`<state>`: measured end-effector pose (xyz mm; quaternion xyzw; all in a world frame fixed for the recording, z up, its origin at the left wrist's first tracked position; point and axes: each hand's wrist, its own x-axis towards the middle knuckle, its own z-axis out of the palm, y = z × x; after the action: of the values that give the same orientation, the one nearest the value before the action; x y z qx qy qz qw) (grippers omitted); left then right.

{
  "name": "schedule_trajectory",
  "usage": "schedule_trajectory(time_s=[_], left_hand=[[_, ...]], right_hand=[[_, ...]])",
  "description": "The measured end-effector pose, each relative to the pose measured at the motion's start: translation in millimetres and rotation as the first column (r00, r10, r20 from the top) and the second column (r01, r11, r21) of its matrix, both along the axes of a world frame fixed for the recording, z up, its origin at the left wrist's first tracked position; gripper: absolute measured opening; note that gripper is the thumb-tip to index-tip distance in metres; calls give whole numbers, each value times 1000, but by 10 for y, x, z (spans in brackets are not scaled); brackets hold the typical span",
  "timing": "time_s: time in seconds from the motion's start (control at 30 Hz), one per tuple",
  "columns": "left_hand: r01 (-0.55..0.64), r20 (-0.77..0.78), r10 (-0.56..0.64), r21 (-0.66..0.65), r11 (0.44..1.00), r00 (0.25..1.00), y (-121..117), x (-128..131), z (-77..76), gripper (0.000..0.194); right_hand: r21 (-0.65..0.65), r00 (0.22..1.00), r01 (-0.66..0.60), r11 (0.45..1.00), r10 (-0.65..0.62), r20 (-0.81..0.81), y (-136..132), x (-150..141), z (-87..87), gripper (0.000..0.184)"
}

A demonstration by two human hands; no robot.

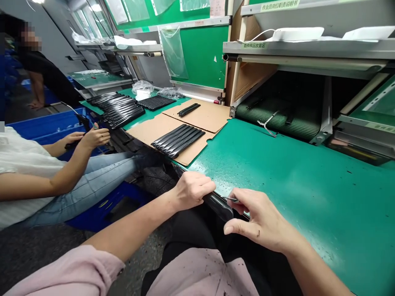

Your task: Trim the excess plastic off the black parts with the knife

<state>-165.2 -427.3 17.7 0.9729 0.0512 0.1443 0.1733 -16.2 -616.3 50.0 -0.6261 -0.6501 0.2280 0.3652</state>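
My left hand (194, 190) is wrapped round one end of a glossy black plastic piece (219, 206), which it holds over my lap at the table's front edge. At the piece's other end is my right hand (262, 220), with curled fingers round a thin metal blade (231, 199). The blade's tip lies close to the side of the black piece; whether it touches I cannot tell. The right thumb is stretched out below, beyond the piece's rounded end. Most of the blade's grip is hidden in the fingers.
Several long black pieces (179, 140) lie in a row on cardboard (193, 158), with a few more (189, 109) behind. Farther left are bigger stacks (121, 109). A conveyor belt (277, 117) runs under the shelf. A co-worker (46, 181) sits at my left.
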Motion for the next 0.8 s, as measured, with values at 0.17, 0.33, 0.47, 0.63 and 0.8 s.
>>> schedule_trajectory(time_s=[0.17,0.33,0.47,0.63,0.8], left_hand=[[9,43,-5,-102,995,999,-58,65,36,25],[4,72,1,-62,998,997,-129,55,-42,23],[-35,71,39,-56,998,997,-205,14,-163,18],[-136,123,157,-170,976,980,-439,-41,-267,14],[-318,-22,331,-345,883,943,-747,-65,-230,20]], right_hand=[[-5,995,-93,996,93,37,-2,-5,34,55],[80,999,-32,996,31,19,-47,-46,-41,56],[240,992,90,967,-109,65,-66,-90,-162,55],[416,931,258,872,-340,136,-33,-148,-322,48],[506,811,404,762,-554,188,13,-234,-411,50]])
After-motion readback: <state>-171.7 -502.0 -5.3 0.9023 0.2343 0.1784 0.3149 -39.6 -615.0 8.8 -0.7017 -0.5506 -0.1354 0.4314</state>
